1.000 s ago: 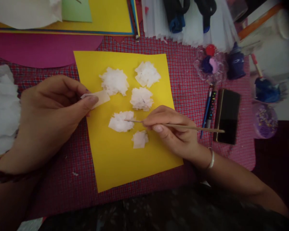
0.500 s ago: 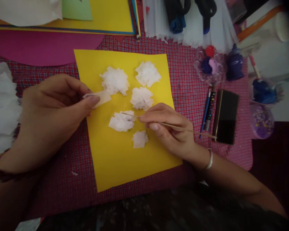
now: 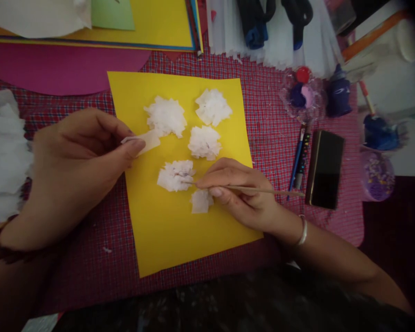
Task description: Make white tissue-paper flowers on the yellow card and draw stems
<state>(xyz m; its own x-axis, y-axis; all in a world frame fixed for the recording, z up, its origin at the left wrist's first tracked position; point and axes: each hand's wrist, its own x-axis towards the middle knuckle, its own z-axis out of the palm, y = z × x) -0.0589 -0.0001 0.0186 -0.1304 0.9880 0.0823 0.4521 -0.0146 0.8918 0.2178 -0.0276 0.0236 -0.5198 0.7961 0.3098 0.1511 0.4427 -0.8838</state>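
Observation:
My left hand (image 3: 86,161) pinches a small white paper piece (image 3: 148,141) between thumb and forefinger, over the left edge of a yellow sheet (image 3: 169,230). Between the fingers of my right hand (image 3: 238,193) is a thin wooden stick (image 3: 259,189), its tip over the right side of a white paper tuft (image 3: 174,176). That tuft shows faint dark marks in its middle. Just below the right fingertips sits a smaller paper tuft (image 3: 200,203), partly covered by the hand. Further up the sheet lie three fluffy white tufts, one of them at the top right (image 3: 213,107).
A black phone (image 3: 325,169), paintbrushes (image 3: 299,157) and a clear dish with coloured caps (image 3: 302,97) are at the right. White paper (image 3: 5,157) is piled at the left. Dark-handled scissors (image 3: 256,23) rest on white sheets at the top.
My right hand has moved slightly down, and the stick's tip has shifted down and right across the marked tuft. My left hand keeps its pinch on the paper piece, almost still.

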